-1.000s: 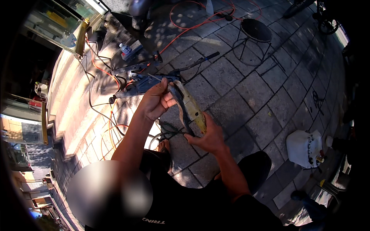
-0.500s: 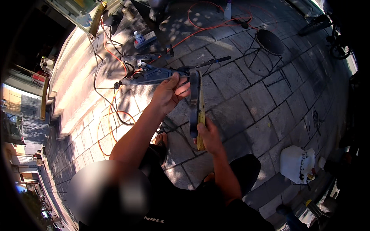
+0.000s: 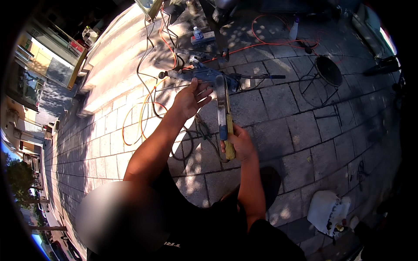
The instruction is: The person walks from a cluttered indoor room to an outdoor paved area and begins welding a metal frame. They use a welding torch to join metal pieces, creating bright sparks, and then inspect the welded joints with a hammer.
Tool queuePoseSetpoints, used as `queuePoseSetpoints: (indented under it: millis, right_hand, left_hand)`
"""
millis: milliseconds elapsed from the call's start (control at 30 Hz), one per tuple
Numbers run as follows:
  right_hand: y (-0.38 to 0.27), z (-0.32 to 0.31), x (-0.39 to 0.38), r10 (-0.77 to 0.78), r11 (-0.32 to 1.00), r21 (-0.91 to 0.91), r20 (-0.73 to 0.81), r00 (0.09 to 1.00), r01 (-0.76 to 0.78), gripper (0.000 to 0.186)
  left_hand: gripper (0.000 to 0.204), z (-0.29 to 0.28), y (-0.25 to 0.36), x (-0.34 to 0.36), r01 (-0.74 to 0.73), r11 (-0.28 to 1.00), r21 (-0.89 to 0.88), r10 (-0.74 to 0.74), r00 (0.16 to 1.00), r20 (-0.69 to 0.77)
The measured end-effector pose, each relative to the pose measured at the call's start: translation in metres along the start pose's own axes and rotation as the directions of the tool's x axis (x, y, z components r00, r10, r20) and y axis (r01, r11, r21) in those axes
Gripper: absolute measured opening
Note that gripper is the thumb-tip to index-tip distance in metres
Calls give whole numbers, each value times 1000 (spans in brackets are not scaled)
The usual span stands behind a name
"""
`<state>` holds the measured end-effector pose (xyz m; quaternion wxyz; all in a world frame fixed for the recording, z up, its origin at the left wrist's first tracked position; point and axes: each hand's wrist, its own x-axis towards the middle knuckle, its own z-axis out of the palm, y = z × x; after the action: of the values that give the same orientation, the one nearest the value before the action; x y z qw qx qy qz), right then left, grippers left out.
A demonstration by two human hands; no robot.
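Observation:
My right hand (image 3: 239,142) is wrapped round the yellow lower end of a long, narrow tool (image 3: 222,111) with a dark, rounded upper end. The tool stands nearly upright in front of me, seen edge-on, so its exact kind does not show. Beside its upper part, to the left, is my left hand (image 3: 189,100). Its fingers are spread, and a small gap shows between them and the tool. Past both hands lies a dark blue-grey metal frame or machine (image 3: 207,75) on the paving, partly covered by the tool's top.
Orange hose (image 3: 244,48) and dark cables (image 3: 140,65) loop across the paving, with a green clamp-like piece (image 3: 203,130) near my arms. A round-topped stool (image 3: 328,71) stands at right. A white container (image 3: 324,211) sits lower right; a spray bottle (image 3: 294,29) stands far off.
The view has turned, so the surroundings sit further right and the steps look different. My left fingers have spread and drawn slightly away from the tool. My right hand keeps its hold.

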<state>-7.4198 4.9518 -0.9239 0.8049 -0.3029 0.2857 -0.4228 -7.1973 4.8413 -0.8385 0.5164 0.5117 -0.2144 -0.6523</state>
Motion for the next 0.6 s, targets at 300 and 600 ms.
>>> queuePoseSetpoints:
  millis: [300,600]
  right_hand:
    - [36,27,15,-94,958,-286,-364,927,-16,34]
    - [79,51,52,-114,743,-560,-645,756,-367,33]
  left_hand:
    - [62,-59,-65,4,142,925,353,-151,988,0]
    - [50,-159,109,79,-439,881,174,459,883,-95]
